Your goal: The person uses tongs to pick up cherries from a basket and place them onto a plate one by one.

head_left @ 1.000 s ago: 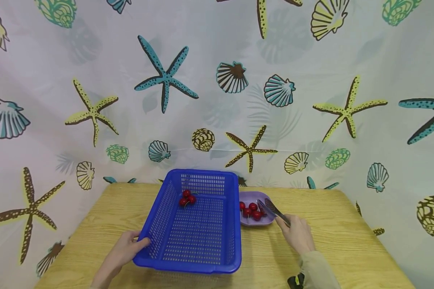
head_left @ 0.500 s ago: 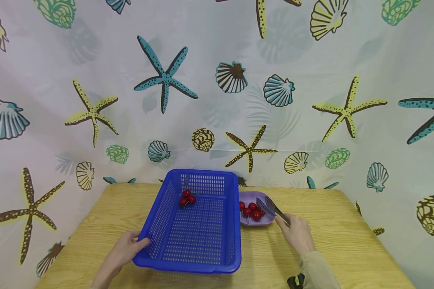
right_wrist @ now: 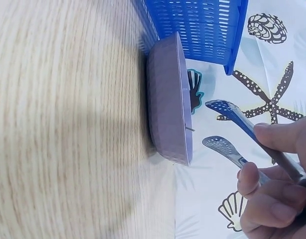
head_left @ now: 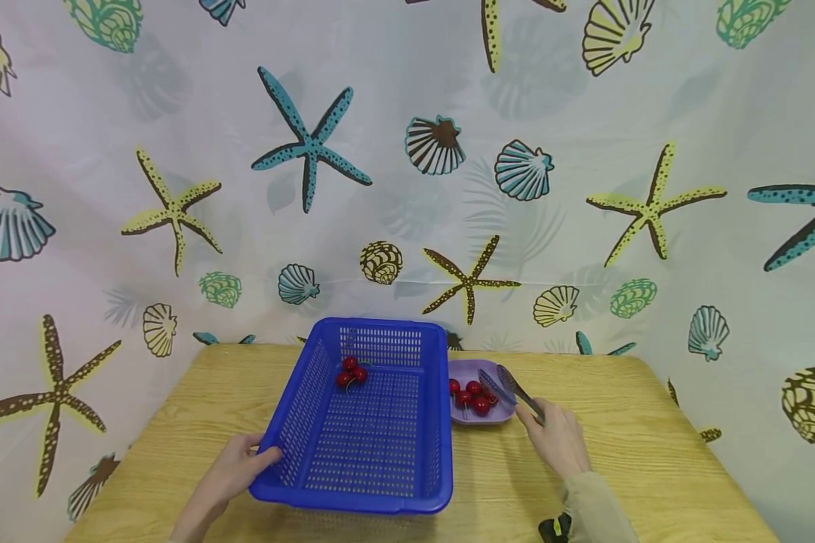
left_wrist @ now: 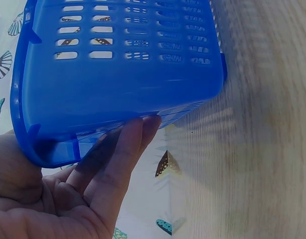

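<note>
A blue perforated plastic basket [head_left: 363,494] stands on the table, with three red cherries [head_left: 351,374] in its far left corner. My left hand [head_left: 234,467] grips the near left rim, thumb over the edge; in the left wrist view its fingers [left_wrist: 124,154] lie along the outside wall. To the right of the basket sits a small lilac dish [head_left: 499,416] holding several red cherries [head_left: 472,396]. My right hand [head_left: 558,437] holds metal tongs [right_wrist: 237,119] with perforated ends. Those ends are spread apart over the dish and grip nothing. The dish wall hides most of its contents in the right wrist view.
The wooden table [head_left: 618,437] ends at a white curtain [head_left: 407,211] printed with starfish and shells. A dark object [head_left: 555,528] lies beside the right sleeve at the bottom edge. The dish stands close against the basket's right side.
The tongs have lifted slightly from the cherries and shifted a little left, their ends now farther apart. The left hand and the basket look unmoved.
</note>
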A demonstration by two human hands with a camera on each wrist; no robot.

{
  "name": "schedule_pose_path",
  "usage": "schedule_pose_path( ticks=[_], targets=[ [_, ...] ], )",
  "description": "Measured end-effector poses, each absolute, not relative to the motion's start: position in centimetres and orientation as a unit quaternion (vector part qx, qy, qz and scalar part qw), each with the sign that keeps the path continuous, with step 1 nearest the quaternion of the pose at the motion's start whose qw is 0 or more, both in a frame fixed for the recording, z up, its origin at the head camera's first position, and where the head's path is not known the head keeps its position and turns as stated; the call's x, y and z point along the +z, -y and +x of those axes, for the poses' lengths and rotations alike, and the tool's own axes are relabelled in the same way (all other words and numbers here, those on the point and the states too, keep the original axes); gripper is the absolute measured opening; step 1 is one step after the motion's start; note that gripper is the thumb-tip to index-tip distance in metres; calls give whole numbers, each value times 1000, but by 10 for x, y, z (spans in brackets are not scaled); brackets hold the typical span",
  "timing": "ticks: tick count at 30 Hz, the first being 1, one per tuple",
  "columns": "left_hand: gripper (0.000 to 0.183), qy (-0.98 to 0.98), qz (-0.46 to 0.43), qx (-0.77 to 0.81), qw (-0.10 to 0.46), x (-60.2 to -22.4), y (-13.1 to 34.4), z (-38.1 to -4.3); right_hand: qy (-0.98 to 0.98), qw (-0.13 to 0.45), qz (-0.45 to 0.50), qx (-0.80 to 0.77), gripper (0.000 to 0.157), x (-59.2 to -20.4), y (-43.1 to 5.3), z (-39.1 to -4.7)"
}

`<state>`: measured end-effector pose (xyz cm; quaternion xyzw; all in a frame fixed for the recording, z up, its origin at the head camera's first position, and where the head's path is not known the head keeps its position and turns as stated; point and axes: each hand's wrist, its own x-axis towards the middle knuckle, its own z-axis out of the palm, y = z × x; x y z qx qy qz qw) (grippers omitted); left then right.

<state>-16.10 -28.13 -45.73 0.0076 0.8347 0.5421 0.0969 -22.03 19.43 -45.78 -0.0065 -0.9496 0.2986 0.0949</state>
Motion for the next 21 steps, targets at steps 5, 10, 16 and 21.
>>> schedule_pose_path(
  ticks=[5,10,16,21],
  targets=[
    [47,-833,15,545,92,-458,282,-161,950,107,3,293,39,-457,-194,-219],
    [46,-834,16,544,89,-459,282,-161,947,113,8,299,40,-454,-191,-221],
    [46,-839,7,537,85,-459,280,-161,947,132,22,291,34,-448,-188,-222],
    [45,-837,13,541,84,-459,280,-160,947,148,30,282,39,-442,-185,-221]
  ],
)
